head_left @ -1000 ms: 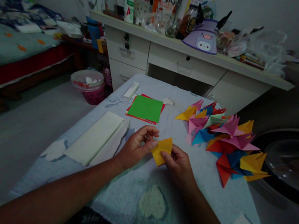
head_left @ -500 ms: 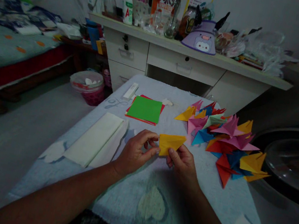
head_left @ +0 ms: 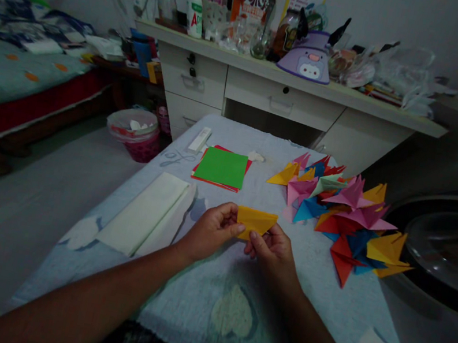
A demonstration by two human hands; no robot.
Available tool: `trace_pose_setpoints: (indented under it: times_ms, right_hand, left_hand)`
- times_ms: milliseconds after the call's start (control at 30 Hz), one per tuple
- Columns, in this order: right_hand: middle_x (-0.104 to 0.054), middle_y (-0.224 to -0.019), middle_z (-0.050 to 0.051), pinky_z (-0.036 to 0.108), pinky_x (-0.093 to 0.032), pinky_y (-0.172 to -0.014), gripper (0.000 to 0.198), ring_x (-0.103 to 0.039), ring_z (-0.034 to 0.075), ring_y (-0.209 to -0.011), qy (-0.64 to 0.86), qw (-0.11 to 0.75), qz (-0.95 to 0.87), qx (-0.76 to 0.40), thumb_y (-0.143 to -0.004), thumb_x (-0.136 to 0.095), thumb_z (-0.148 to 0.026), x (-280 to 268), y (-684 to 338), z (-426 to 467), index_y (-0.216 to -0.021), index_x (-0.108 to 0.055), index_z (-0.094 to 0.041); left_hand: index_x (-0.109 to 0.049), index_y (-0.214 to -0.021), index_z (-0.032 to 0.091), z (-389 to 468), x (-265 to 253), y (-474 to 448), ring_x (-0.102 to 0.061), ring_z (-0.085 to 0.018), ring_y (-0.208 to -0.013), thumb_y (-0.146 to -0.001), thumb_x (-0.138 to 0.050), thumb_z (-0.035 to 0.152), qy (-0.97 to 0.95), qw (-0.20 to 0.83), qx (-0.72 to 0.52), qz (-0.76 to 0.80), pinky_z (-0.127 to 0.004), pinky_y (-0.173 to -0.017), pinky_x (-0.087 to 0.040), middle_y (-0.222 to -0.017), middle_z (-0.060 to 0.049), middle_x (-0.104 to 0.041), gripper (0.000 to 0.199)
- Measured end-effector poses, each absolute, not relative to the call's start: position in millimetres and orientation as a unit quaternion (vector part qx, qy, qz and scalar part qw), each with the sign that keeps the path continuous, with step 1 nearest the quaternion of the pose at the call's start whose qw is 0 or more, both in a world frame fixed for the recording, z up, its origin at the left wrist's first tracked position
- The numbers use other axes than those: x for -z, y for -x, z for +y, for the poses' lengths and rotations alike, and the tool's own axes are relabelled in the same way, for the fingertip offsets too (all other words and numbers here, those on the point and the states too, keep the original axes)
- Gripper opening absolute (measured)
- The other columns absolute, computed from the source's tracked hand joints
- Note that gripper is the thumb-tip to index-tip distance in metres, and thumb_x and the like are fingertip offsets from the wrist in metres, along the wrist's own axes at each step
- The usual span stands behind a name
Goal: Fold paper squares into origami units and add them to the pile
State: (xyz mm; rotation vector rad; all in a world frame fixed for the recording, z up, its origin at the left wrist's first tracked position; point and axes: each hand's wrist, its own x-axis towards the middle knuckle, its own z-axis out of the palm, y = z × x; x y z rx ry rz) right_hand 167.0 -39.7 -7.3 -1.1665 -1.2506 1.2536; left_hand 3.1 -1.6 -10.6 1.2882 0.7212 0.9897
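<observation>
A folded piece of yellow origami paper [head_left: 256, 222] is held just above the table, its right end slanting to a point. My left hand [head_left: 218, 227] pinches its left edge, thumb in front and fingers behind. On the lower right part, my right hand [head_left: 272, 249] grips it with the thumb on the near face. Beyond my left hand lies a stack of square paper with a green sheet [head_left: 223, 167] on top and red edges below. To the right of my hands sits a pile of folded paper cranes [head_left: 349, 209] in pink, yellow, red and blue.
The table wears a pale blue cloth [head_left: 198, 301] with heart shapes. On its left lies a folded cream cloth or paper [head_left: 145, 213], and a small white box [head_left: 200, 140] behind. A drawer desk [head_left: 285, 96] stands beyond; a pink bin [head_left: 139, 142] is on the floor.
The yellow paper has shifted a little left and towards me. My left fingers have closed over its left edge, and my right thumb has slid left and lower along it.
</observation>
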Motion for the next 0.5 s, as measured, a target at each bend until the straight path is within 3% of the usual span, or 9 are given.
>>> trace_pose_setpoints:
  times_ms: [133, 233, 333, 400, 500]
  right_hand:
    - [-0.063, -0.074, 0.0, 0.023, -0.041, -0.052, 0.032, -0.052, 0.012, -0.059, 0.407, 0.516, -0.508, -0.557, -0.076, -0.068, -0.037, 6.7, -171.9, -40.2, -0.104, -0.062, -0.021]
    - [-0.061, -0.075, 0.001, 0.026, -0.044, -0.059, 0.024, -0.053, 0.015, -0.065, 0.389, 0.545, -0.489, -0.559, -0.077, -0.062, -0.035, 13.0, -178.3, -36.7, -0.098, -0.063, -0.022]
    - [-0.061, -0.106, 0.004, 0.032, -0.048, -0.079, 0.043, -0.058, 0.019, -0.091, 0.418, 0.564, -0.491, -0.515, -0.072, -0.066, -0.031, 14.9, -181.9, -33.6, -0.114, -0.058, -0.027]
    - [-0.054, -0.123, 0.005, 0.035, -0.045, -0.09, 0.057, -0.052, 0.023, -0.11, 0.423, 0.554, -0.529, -0.484, -0.068, -0.07, -0.031, 11.4, -182.7, -33.3, -0.123, -0.055, -0.031]
    - [-0.049, -0.128, 0.006, 0.037, -0.043, -0.095, 0.038, -0.046, 0.026, -0.121, 0.415, 0.523, -0.587, -0.459, -0.069, -0.072, -0.033, 4.0, -183.1, -34.5, -0.106, -0.066, -0.028]
  left_hand:
    - [-0.05, -0.107, 0.02, 0.6, 7.9, -1.0, -0.065, -0.015, -0.076, -0.079, -0.07, 0.028, -0.48, 0.702, -0.439, 0.29, -0.029, -0.072, -0.049, -0.087, -0.001, -0.066, 0.036]
    - [-0.043, -0.116, 0.023, 0.5, 5.9, 2.1, -0.064, -0.014, -0.07, -0.078, -0.072, 0.03, -0.437, 0.748, -0.418, 0.274, -0.026, -0.067, -0.048, -0.084, 0.0, -0.065, 0.049]
    - [-0.046, -0.114, 0.022, -0.5, 6.1, 3.7, -0.063, -0.013, -0.069, -0.076, -0.074, 0.033, -0.418, 0.783, -0.376, 0.265, -0.022, -0.061, -0.043, -0.084, -0.001, -0.064, 0.048]
    - [-0.048, -0.111, 0.021, -1.0, 7.6, 3.6, -0.061, -0.013, -0.068, -0.076, -0.074, 0.034, -0.413, 0.801, -0.346, 0.26, -0.021, -0.059, -0.041, -0.087, -0.002, -0.064, 0.046]
    - [-0.05, -0.107, 0.02, -1.2, 10.6, 2.8, -0.058, -0.011, -0.066, -0.076, -0.074, 0.035, -0.421, 0.808, -0.319, 0.26, -0.021, -0.058, -0.039, -0.087, -0.002, -0.061, 0.042]
